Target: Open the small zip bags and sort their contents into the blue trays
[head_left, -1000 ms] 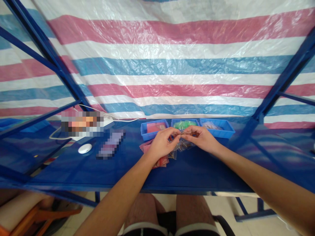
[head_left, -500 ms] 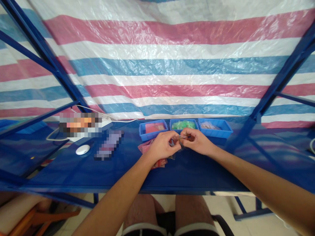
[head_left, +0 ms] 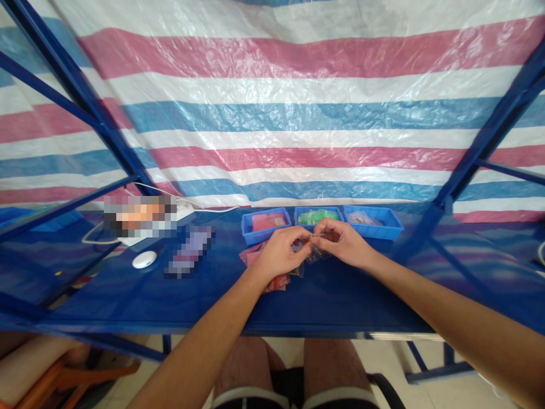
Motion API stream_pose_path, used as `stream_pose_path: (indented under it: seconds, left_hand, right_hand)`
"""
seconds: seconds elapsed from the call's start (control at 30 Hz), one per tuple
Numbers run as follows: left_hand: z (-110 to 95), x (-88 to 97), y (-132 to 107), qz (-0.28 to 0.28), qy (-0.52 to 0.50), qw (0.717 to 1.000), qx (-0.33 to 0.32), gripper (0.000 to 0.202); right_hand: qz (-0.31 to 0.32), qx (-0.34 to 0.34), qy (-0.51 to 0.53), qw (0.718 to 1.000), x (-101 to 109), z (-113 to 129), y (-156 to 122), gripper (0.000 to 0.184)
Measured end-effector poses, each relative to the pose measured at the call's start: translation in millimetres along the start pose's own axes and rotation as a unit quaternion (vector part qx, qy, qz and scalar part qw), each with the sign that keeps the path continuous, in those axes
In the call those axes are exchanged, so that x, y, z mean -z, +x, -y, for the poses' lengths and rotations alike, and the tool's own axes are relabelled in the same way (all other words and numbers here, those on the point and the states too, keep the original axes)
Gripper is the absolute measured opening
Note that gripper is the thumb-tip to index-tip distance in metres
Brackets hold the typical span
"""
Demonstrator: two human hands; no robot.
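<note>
A small clear plastic bag (head_left: 317,255) hangs between my hands, with something dark inside that is too small to name. My left hand (head_left: 281,251) pinches its top edge from the left, thumb against fingers. From the right, my right hand (head_left: 340,241) pinches the same edge, fingertips almost touching the left ones. Under and beside my left hand lie several red and pink packets (head_left: 277,283), partly covered by it. Just behind my hands stand a blue bin with pink packets (head_left: 267,221), a blue bin with green packets (head_left: 317,216) and a blue bin with pale packets (head_left: 361,217).
On the blue table (head_left: 340,307), a white round case (head_left: 145,259) and a blurred-out phone-shaped object (head_left: 190,251) lie to the left, near white cables (head_left: 213,210). A striped plastic sheet (head_left: 298,113) hangs behind. Another person's limb (head_left: 34,363) shows at lower left.
My right hand's fingers have straightened slightly along the bag's edge, and more of the bag shows below them. My left hand has hardly moved.
</note>
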State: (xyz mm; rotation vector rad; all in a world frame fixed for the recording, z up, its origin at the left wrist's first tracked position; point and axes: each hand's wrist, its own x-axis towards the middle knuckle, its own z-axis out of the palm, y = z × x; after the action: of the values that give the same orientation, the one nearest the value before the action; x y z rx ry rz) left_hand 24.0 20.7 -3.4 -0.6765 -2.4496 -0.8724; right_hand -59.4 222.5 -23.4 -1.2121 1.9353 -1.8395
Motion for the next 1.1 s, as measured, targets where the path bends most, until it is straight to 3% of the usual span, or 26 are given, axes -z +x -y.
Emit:
stream_pose_path:
  seconds: [0.27,0.6,0.83,1.0,1.1]
  left_hand:
    - [-2.2,1.5,0.8,-0.001,-0.026,1.000,0.016,0.010]
    - [-3.1,2.2,1.4,-0.020,-0.056,0.998,0.036,0.020]
    - [-5.8,4.1,4.0,-0.109,-0.008,0.993,0.043,0.017]
    - [-6.3,3.6,3.4,-0.054,-0.051,0.997,0.004,0.027]
    - [-2.7,2.5,3.8,-0.063,-0.048,0.997,0.021,0.033]
  right_hand:
    - [-0.006,0.000,0.065,0.998,-1.7,6.2,1.6,0.035]
    - [-0.029,-0.007,0.021,0.999,0.8,7.1,3.0,0.039]
    - [-0.119,-0.013,0.029,0.992,1.4,5.9,5.3,0.039]
    - [-0.091,-0.009,0.055,0.994,-2.7,9.1,1.6,0.034]
    - [-0.063,0.003,0.061,0.996,-5.1,11.8,0.6,0.038]
